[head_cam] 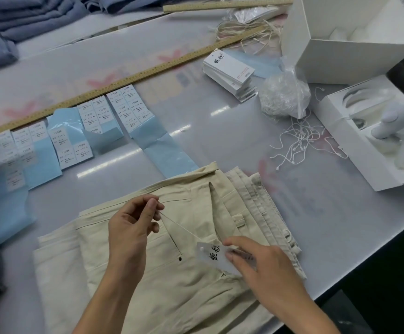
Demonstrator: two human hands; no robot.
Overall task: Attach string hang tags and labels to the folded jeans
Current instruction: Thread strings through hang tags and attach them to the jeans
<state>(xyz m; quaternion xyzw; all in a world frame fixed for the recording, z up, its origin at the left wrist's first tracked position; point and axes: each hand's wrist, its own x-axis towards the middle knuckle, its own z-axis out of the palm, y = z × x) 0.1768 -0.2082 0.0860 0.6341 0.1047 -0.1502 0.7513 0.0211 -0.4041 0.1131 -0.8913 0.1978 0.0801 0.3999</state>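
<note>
Both hands work: left hand (133, 227) pinches string (176, 224), right hand (263, 268) grips tag (216, 256).

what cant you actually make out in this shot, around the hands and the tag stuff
All in the head view:
- Hang tag: its right part is covered by the right hand, and motion blur smears it.
- String: its end is hidden inside the left hand pinch; whether it passes through the cream jeans cannot be told.
- Label sheets: small print is too small to read.
- Blue garments: cut off by the top and left edges.
</note>
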